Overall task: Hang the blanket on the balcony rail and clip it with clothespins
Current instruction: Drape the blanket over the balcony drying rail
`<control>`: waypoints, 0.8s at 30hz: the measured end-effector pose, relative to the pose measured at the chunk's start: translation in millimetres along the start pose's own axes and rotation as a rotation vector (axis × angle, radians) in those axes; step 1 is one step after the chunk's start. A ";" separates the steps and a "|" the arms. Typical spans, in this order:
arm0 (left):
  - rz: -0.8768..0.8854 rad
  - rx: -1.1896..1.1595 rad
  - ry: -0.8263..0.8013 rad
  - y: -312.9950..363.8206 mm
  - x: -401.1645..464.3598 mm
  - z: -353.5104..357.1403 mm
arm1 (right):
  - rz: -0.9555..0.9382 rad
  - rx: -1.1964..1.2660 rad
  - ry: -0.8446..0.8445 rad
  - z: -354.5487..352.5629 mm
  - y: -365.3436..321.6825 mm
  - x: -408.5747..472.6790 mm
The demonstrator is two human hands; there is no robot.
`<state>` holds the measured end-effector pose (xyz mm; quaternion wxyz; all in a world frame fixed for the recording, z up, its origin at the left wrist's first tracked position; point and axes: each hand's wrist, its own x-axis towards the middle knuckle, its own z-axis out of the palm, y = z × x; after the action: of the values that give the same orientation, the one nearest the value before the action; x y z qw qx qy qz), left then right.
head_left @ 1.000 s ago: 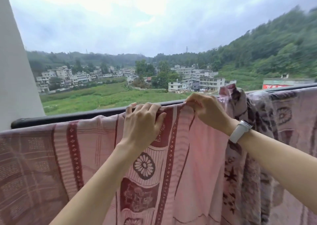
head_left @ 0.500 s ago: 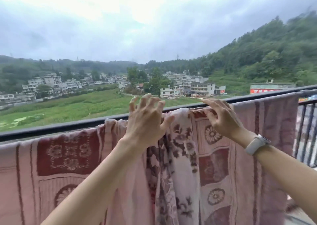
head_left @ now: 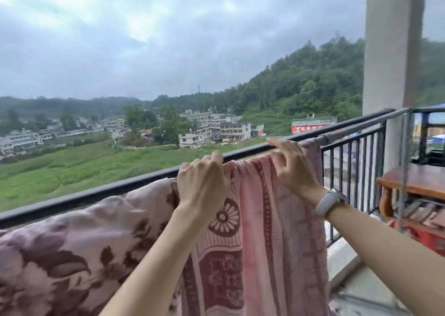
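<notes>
A pink blanket point(head_left: 269, 219) with dark red flower and band patterns hangs over the black balcony rail point(head_left: 101, 191). Left of it its paler floral side point(head_left: 72, 248) lies bunched along the rail. My left hand point(head_left: 203, 183) grips a fold of the blanket at the rail top, fingers curled. My right hand point(head_left: 292, 169), with a white watch at the wrist, rests on the blanket's right end at the rail, fingers spread and pressing the cloth. No clothespins are in view.
Bare rail and vertical bars point(head_left: 356, 169) continue to the right of the blanket. A white pillar point(head_left: 390, 63) stands at the right. Behind it is a wooden table point(head_left: 414, 183) with red items beneath. Fields, houses and a wooded hill lie beyond.
The view has swung to the right along the rail. Both hands have moved to the blanket's right end; my left hand went from spread fingers to gripping the fold.
</notes>
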<state>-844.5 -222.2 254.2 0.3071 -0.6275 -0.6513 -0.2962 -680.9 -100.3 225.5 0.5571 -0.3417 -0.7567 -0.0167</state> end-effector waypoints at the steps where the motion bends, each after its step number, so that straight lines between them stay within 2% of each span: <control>1: 0.018 0.010 -0.014 17.1 11.2 16.5 | 0.093 -0.053 0.083 -4.8 25.1 3.4; 2: 0.041 0.036 -0.018 33.8 22.5 33.0 | 0.194 -0.105 0.125 -10.5 49.9 6.8; 4: 0.061 0.048 -0.006 64.0 45.7 63.0 | 0.382 -0.117 0.077 -21.3 92.9 15.1; 8: 0.063 0.069 0.007 119.9 82.5 112.4 | 0.558 0.236 -0.038 -33.1 145.9 31.4; 12: 0.043 0.053 -0.013 167.4 113.2 148.1 | 0.441 0.297 -0.074 -55.8 190.2 59.7; 15: 0.030 0.026 -0.012 195.2 139.4 170.1 | 0.336 0.300 -0.016 -82.0 231.2 95.5; 21: -0.098 0.002 0.200 247.0 216.2 198.2 | 0.129 0.333 -0.020 -105.5 308.4 168.4; 24: -0.084 -0.023 0.218 297.8 257.7 224.0 | 0.144 0.405 -0.042 -129.3 362.5 206.5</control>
<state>-559.4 125.3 310.7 0.3563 -0.5672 -0.6363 -0.3827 -409.3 227.8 322.1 0.5980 -0.2760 -0.7299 0.1827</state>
